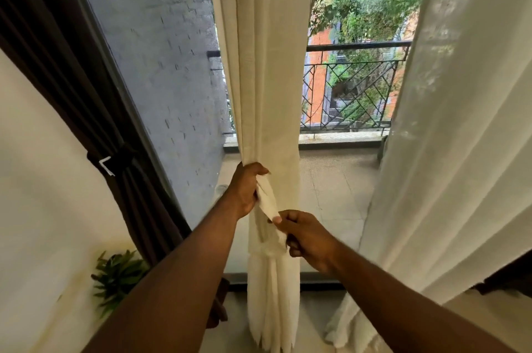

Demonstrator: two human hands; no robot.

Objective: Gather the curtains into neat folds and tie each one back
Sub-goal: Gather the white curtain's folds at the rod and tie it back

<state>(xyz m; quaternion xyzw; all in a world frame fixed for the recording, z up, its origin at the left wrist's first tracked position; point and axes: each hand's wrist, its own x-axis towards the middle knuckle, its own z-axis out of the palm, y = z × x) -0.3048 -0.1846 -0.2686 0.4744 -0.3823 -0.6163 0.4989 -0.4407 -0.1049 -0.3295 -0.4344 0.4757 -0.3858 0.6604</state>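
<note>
A cream curtain (267, 70) hangs gathered into a narrow column in the middle of the window. My left hand (244, 188) grips its left edge at waist height, fingers curled round the bunched cloth. A cream tie-back strip (269, 203) runs from that hand down to my right hand (308, 237), which pinches the strip's lower end. A second cream curtain (449, 137) hangs loose and spread out on the right. At the far left a dark brown curtain (86, 88) is held by a dark tie-back (121, 160).
A green potted plant (118, 275) stands on the floor at the lower left beside the white wall. Behind the glass lie a tiled balcony floor (336, 188), a dark metal railing (351, 88) and a grey brick wall (161, 44).
</note>
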